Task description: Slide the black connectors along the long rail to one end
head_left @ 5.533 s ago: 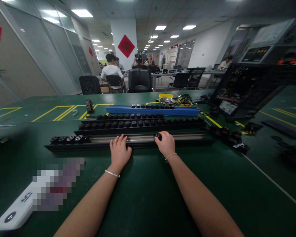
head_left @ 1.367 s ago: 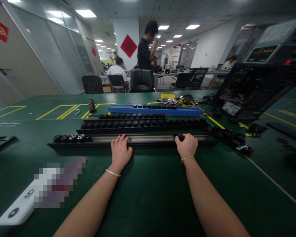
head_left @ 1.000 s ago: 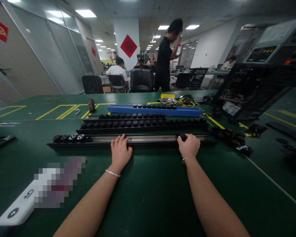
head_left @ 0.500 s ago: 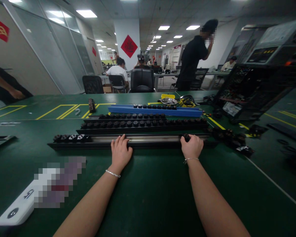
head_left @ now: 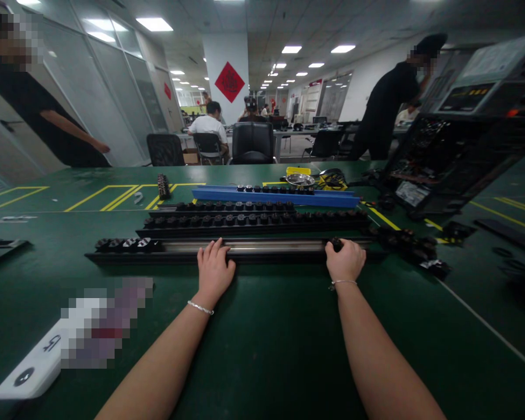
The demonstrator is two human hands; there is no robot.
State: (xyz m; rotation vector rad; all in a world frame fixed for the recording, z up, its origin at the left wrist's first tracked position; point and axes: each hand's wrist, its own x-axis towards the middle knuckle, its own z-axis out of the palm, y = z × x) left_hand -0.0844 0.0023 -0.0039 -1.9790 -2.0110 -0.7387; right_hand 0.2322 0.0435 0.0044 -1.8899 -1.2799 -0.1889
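Past the right hand (head_left: pixel 345 262), piled knobs (head_left: pixel 405 242).

Mostly under the fingers of the right hand (head_left: pixel 345 262), a small black piece (head_left: pixel 336 243) (shape unclear); middle of the white device (head_left: pixel 30 373) pixelated.

This is an open-plan electronics workshop and office. A green workbench (head_left: pixel 262 350) marked with yellow lines (head_left: pixel 100 198) carries a blue rail (head_left: pixel 275 196). Just in front of the blue rail lie black rails (head_left: pixel 254 220) filled with small black parts (head_left: pixel 227 220). To its right stands an opened computer chassis (head_left: pixel 437 163). Far behind it are desks, office chairs (head_left: pixel 252 143) and a seated person (head_left: pixel 209 125), under ceiling light panels (head_left: pixel 154 24). Glass partitions (head_left: pixel 126 87) run behind it to the left.
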